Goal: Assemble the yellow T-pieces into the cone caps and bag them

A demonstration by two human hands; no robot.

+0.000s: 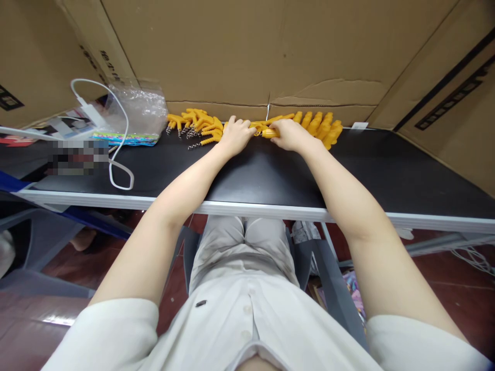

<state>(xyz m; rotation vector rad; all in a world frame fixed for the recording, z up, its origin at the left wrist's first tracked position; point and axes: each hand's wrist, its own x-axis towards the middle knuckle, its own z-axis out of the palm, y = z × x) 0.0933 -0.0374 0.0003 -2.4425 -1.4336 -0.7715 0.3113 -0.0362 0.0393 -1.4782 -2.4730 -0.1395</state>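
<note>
Both my hands reach to the far edge of a black table (pixel 270 175). My left hand (pixel 235 135) has its fingers curled over small yellow plastic pieces in the middle. Closed around one yellow piece (pixel 269 133), my right hand (pixel 290 135) rests just beside the left one. A loose heap of yellow pieces with metal springs (pixel 195 126) lies to the left of my hands. A neat row of yellow pieces (pixel 320 126) lies to the right, against the cardboard.
Cardboard walls (pixel 247 51) close off the back and sides. A clear plastic bag (pixel 141 108) on a colourful packet, a white charger with cable (pixel 116 154) and papers lie at the left. My lap and a grey chair are below the table edge.
</note>
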